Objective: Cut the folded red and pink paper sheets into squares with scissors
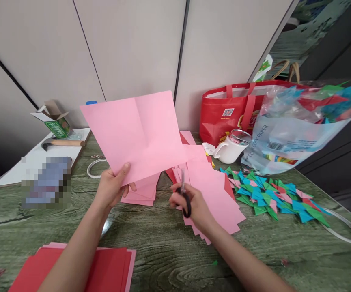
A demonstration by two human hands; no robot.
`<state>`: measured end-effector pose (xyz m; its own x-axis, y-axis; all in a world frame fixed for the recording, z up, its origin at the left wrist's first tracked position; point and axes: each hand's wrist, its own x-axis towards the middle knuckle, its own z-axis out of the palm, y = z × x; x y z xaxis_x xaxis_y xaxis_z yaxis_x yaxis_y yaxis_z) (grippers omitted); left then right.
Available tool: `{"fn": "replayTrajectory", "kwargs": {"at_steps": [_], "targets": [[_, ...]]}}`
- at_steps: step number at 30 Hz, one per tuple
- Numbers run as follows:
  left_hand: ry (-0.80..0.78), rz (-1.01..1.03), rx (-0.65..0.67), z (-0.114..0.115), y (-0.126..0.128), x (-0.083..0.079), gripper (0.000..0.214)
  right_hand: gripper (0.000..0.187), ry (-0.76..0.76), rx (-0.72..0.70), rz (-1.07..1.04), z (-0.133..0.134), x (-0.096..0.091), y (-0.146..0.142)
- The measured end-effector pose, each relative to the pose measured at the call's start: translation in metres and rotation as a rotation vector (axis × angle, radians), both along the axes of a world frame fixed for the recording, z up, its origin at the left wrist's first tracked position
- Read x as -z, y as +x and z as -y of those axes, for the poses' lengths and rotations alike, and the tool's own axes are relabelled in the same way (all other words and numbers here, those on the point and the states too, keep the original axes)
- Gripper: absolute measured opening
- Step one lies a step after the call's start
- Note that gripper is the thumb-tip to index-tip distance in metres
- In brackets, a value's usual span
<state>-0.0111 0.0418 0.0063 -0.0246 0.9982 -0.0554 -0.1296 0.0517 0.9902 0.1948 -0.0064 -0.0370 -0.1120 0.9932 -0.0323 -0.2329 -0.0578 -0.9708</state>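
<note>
My left hand (113, 187) pinches the lower edge of a large pink paper sheet (138, 134), holding it up above the table; the sheet shows fold creases. My right hand (190, 205) is closed round the black handles of a pair of scissors (185, 196), blades pointing up toward the sheet's lower edge. Under both hands lie piles of cut pink paper pieces (212, 190).
Folded green, blue and pink paper triangles (272, 196) lie at right. A white mug (231, 148), a red bag (230, 111) and a plastic bag of paper (293, 129) stand behind. Red sheets (111, 267) lie near me. A tape ring (94, 168), hammer (62, 142) and small box (55, 121) sit at left.
</note>
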Motion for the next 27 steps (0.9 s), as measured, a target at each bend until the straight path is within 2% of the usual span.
{"fn": "replayTrajectory", "kwargs": {"at_steps": [2,3,5,10,18,27], "targets": [[0.005,0.007,-0.010,0.001,0.000,-0.002,0.027,0.031,-0.039,-0.218,-0.022,0.007,0.001,-0.009],[0.002,0.009,-0.004,0.002,0.001,-0.003,0.027,0.031,-0.042,-0.284,-0.019,0.010,0.002,-0.012],[-0.010,0.011,0.014,0.004,0.003,-0.004,0.027,0.031,-0.038,-0.330,-0.001,0.011,0.003,-0.013],[-0.025,0.016,0.084,0.008,0.010,-0.003,0.031,0.036,-0.030,-0.312,0.035,0.010,0.002,-0.010],[-0.013,0.010,0.203,0.012,0.019,0.008,0.038,0.036,-0.018,-0.260,0.014,0.012,0.004,-0.007],[0.008,-0.004,0.236,0.013,0.021,0.009,0.040,0.036,-0.022,-0.246,0.002,0.011,0.004,-0.006]]}}
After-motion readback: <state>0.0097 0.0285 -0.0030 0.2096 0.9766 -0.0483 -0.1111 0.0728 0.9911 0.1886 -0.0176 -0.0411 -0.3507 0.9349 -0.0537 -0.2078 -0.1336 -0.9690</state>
